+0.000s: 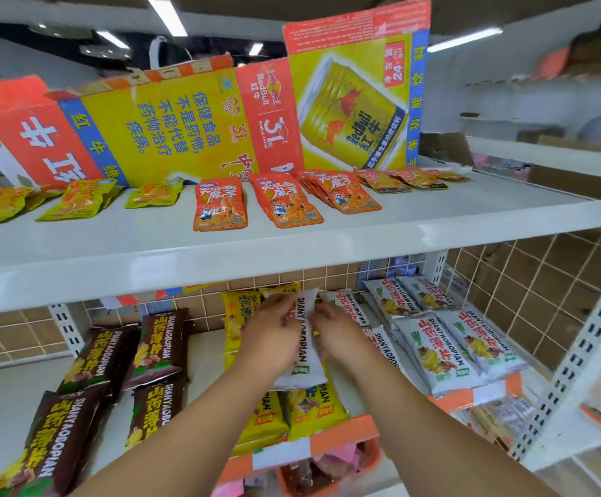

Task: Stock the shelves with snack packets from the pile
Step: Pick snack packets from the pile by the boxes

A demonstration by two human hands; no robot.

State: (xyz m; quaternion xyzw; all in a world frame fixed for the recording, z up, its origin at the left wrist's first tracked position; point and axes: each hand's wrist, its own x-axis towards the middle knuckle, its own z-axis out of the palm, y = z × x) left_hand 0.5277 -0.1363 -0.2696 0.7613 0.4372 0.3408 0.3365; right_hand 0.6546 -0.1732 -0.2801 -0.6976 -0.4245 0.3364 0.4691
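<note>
A white snack packet [304, 367] lettered SHANYAOBOPIAN stands on edge over the lower shelf [198, 360], held between both hands. My left hand [274, 335] grips its left side and top, and my right hand [335, 328] grips its right side. Yellow packets [311, 410] lie beneath it. More white packets [442, 346] lie in rows to the right, and brown packets [109, 356] to the left.
The upper shelf [292, 242] carries red packets [220, 206] in the middle and green-yellow packets [77, 199] at left, backed by a flattened Red Bull carton [191, 120]. A wire grid [528, 281] closes the shelf's back and right side. An orange basket [327, 471] sits below.
</note>
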